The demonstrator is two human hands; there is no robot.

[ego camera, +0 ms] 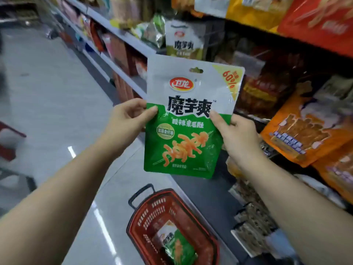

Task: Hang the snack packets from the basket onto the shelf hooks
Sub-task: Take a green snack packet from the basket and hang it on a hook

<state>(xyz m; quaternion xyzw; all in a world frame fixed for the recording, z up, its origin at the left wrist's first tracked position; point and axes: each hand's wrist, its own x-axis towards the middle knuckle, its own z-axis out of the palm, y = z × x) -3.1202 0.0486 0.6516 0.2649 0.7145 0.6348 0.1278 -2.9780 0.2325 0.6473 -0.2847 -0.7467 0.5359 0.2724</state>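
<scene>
While held upright before the shelf: green-and-white foil snack packet point(188, 119), left hand point(127, 123) pinching its left edge, right hand point(236, 135) pinching its right edge, each grip closed on packet. Below, on floor: red plastic basket point(208, 238), one matching green packet point(176, 245) inside. Behind: similar packet hanging on shelf point(183, 41).

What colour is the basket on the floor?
Red with a black handle: the basket, in the head view.

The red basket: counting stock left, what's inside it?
Inside the red basket lies at least one green snack packet. Anything beneath it is covered.
</scene>
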